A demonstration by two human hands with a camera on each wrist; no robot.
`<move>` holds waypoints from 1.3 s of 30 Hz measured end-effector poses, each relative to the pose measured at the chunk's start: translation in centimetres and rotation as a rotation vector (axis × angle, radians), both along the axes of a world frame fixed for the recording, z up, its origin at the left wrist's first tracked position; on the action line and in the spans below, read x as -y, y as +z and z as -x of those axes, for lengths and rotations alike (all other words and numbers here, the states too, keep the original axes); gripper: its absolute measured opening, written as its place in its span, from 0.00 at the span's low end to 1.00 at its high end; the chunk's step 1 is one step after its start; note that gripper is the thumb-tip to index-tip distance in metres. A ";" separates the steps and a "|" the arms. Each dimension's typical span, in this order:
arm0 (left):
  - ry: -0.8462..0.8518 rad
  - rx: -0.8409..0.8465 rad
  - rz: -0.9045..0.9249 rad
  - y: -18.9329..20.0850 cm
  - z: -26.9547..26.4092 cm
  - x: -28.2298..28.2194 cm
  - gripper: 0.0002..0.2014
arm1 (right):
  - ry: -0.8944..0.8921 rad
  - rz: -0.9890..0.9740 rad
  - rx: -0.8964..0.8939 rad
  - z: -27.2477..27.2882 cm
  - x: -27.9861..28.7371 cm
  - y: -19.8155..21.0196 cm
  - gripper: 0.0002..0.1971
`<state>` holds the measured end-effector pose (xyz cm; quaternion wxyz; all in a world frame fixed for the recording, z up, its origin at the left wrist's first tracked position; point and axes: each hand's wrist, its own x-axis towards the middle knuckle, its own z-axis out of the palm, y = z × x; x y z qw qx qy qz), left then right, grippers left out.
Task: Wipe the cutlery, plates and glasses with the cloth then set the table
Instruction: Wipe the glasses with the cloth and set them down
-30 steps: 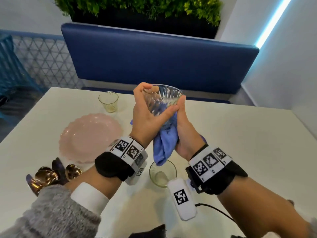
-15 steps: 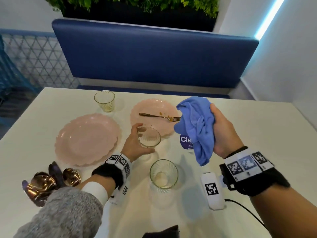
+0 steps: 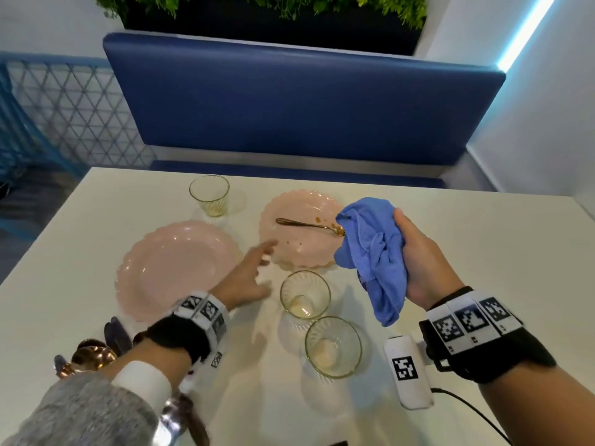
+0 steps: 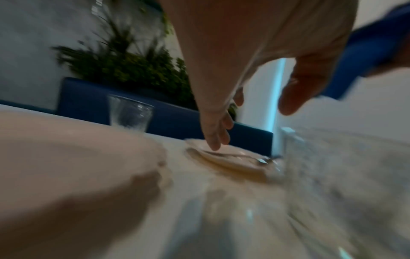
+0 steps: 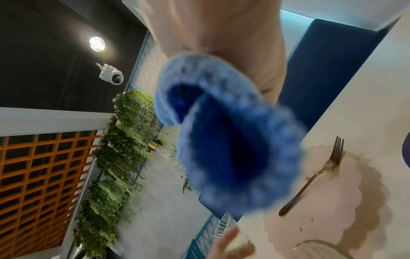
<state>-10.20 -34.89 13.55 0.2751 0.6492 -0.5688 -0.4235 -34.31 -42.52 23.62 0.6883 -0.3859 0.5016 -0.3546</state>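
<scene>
A white table (image 3: 418, 201) fills the near part of the head view, with a blue padded bench (image 3: 289, 101) along its far side. The right hand (image 3: 418, 262) is raised above the table at the right, fingers curled tightly around a bunched blue cloth (image 3: 373, 252) that hangs down from the fist. The left hand (image 3: 248, 275) reaches out low over the table at centre left, fingers spread and relaxed, holding nothing; its fingertips are close to the near left rim of the far pink plate (image 3: 302, 249). A gold fork (image 3: 309, 224) lies across that plate among brown crumbs. A second pink plate (image 3: 174, 265) sits to the left. Two ribbed glasses stand near the centre, one (image 3: 305, 294) just right of the left hand and another (image 3: 333, 347) nearer. A third glass (image 3: 209, 194) stands at the far left. Shiny copper-coloured cutlery (image 3: 93, 355) lies at the near left edge, partly hidden by the left sleeve.
</scene>
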 end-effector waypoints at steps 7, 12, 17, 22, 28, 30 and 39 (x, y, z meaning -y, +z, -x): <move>0.852 0.353 0.134 2.7 -9.1 9.0 0.41 | 0.058 -0.214 0.178 -2.6 0.1 0.5 0.24; 0.718 0.488 -0.096 0.4 -11.9 12.5 0.59 | -0.041 -0.361 0.283 -2.9 0.1 0.1 0.15; 0.683 0.451 -0.048 -0.8 -12.6 13.8 0.51 | 0.034 -0.199 -0.099 -3.0 -0.3 -1.0 0.12; 0.665 0.413 0.079 0.4 -11.2 12.3 0.50 | 0.131 -0.071 -0.252 -3.7 -0.9 -1.1 0.14; 0.260 0.193 0.542 5.1 -5.3 5.8 0.53 | 0.218 0.125 -0.283 -7.5 -0.7 0.5 0.27; 0.136 0.114 0.594 6.3 -2.6 3.0 0.53 | 0.257 0.208 -0.346 -9.0 -1.0 0.6 0.33; 0.382 -0.587 -0.136 8.5 -0.1 -4.3 0.20 | 0.574 0.666 -0.569 -9.8 -4.1 0.8 0.09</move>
